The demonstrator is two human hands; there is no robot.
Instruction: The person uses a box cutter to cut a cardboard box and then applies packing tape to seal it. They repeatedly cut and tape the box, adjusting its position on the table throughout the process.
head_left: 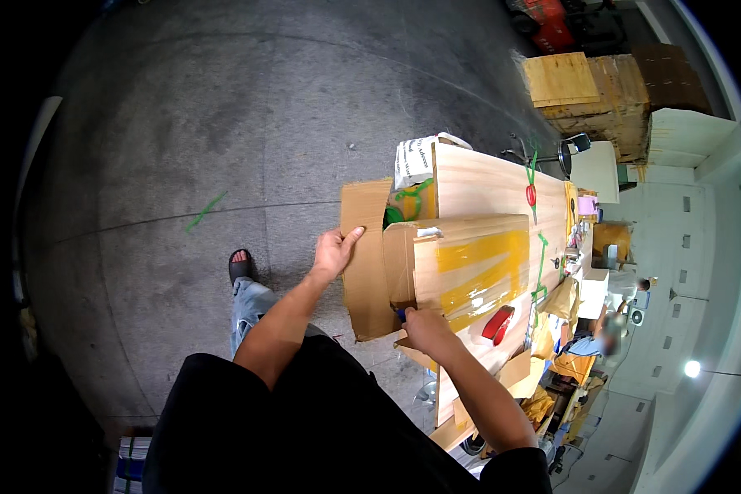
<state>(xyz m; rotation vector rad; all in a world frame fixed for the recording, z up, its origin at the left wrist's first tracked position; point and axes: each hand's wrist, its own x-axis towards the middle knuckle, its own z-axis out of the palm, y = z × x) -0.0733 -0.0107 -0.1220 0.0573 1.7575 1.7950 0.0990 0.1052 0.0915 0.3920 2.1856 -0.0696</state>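
A cardboard box lies on the pale wood-topped table, with yellow-brown tape across its upper face. My left hand grips the outer edge of a broad cardboard flap at the box's left end, thumb on top. The flap stands out past the table edge. My right hand is closed at the box's near left corner, around a small blue thing. Most of that thing is hidden by my fingers, so I cannot make out its kind.
On the table lie red-handled scissors, a red ring-shaped thing and green strapping. A white bag hangs by the far left corner. Beyond, a person is among cartons. Grey floor spreads left.
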